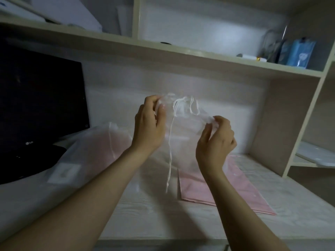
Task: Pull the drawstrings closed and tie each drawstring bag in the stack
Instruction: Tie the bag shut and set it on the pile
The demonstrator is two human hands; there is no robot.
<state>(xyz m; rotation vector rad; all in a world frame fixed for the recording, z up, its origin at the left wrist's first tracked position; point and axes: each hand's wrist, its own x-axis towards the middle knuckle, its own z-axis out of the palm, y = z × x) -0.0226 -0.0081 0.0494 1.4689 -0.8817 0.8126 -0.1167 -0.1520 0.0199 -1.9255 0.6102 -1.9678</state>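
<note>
I hold a frosted translucent drawstring bag upright above the desk. My left hand pinches the gathered top edge at its left corner. My right hand pinches the top edge at its right side. The mouth is bunched, and a white drawstring hangs from it down the front of the bag. A stack of more translucent bags lies flat on the desk to the left, one with a white label.
A pink flat sheet or bag lies on the wooden desk under my right arm. A dark monitor stands at left. Shelves above hold blue packets; a side shelf unit stands at right.
</note>
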